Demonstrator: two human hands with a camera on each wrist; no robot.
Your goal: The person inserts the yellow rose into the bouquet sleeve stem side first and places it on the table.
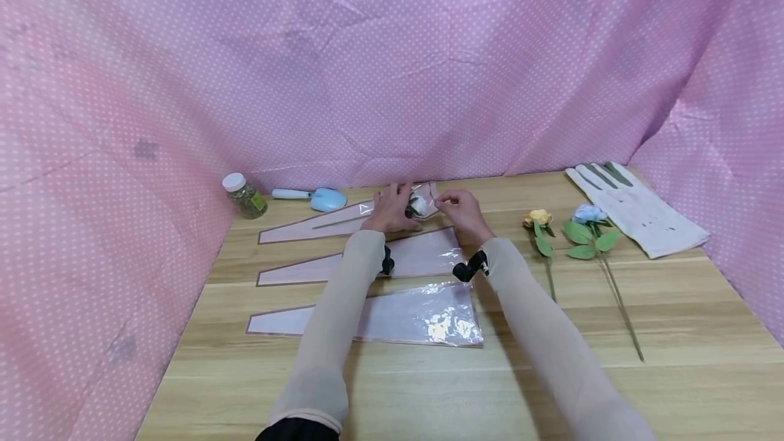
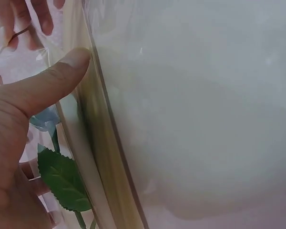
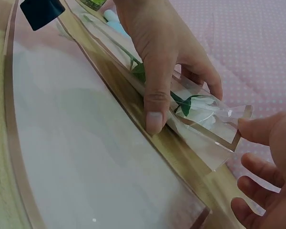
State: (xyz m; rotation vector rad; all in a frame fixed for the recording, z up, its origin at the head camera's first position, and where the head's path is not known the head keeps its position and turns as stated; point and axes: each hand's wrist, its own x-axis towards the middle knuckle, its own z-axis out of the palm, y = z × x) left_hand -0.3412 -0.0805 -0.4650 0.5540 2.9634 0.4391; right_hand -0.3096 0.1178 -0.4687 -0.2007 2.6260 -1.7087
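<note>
A white artificial rose (image 1: pixel 420 205) lies inside a clear flower sleeve (image 1: pixel 294 229) with a pink-brown border, the farthest of the three on the table. My left hand (image 1: pixel 390 209) holds this sleeve around the flower, thumb on the near side and fingers on the far side. My right hand (image 1: pixel 463 212) pinches the border at its wide mouth between thumb and index finger, with the other fingers spread in the right wrist view. Through the film in the left wrist view a green leaf (image 2: pixel 62 179) shows beside my left thumb. The stem (image 3: pixel 112 38) runs toward the narrow end.
Two flat sleeves, a middle one (image 1: pixel 429 254) and a front one (image 1: pixel 404 318), lie nearer. At the right are a yellow rose (image 1: pixel 538 218), a blue rose (image 1: pixel 589 214) and white gloves (image 1: pixel 643 213). A jar (image 1: pixel 246 197) and a blue trowel (image 1: pixel 327 199) stand at back left.
</note>
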